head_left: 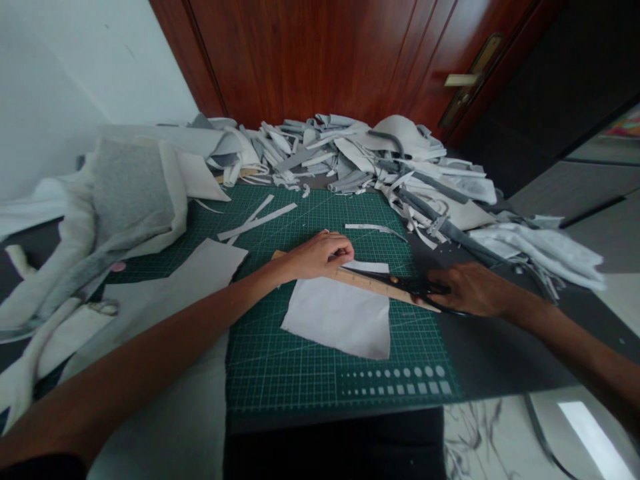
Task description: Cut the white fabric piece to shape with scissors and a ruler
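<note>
1. The left hand (pixel 320 255) closes on a wooden ruler (pixel 380 287) — pressing it down on a white fabric piece (pixel 335 320).
2. The right hand (pixel 470 289) grips black scissors (pixel 400 283) — their blades lie along the ruler.
3. Under both hands lies a green cutting mat (pixel 280 373).

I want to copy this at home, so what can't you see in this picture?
In the head view:
- The scissors' handles: the right hand covers them.
- The wooden ruler's numbers: too blurred to read.
- The ruler's middle part: the left hand covers it.
- The white piece's top edge: the ruler lies over it.
</note>
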The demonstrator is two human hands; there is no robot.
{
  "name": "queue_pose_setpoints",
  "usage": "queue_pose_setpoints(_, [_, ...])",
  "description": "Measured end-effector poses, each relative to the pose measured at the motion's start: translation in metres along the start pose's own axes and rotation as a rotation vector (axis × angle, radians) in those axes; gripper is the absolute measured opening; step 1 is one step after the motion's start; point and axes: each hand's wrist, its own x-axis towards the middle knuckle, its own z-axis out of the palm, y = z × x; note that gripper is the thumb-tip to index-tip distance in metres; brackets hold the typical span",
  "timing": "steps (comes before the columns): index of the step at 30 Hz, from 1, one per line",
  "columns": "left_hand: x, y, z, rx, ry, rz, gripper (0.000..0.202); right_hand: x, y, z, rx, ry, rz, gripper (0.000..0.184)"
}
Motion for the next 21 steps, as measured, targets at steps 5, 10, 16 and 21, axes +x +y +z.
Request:
queue_pose_setpoints(5, [0.0,0.0,0.0,-0.003,0.001,0.008,0.014,0.0,0.006,0.001,-0.016,0.006,-0.007,0.045])
queue_pose_setpoints(10, [0.0,-0.001,0.0,-0.003,0.007,0.016,0.014,0.001,0.009,-0.001,-0.005,-0.011,0.017,0.047])
queue_pose_setpoints(16, [0.001,0.0,-0.001,-0.015,0.024,0.032,0.015,0.004,-0.002,-0.003,0.05,-0.046,0.054,0.05])
queue_pose_setpoints(21, [0.0,0.0,-0.002,-0.011,0.019,0.025,0.015,0.009,-0.01,-0.007,0.095,-0.06,0.071,0.047])
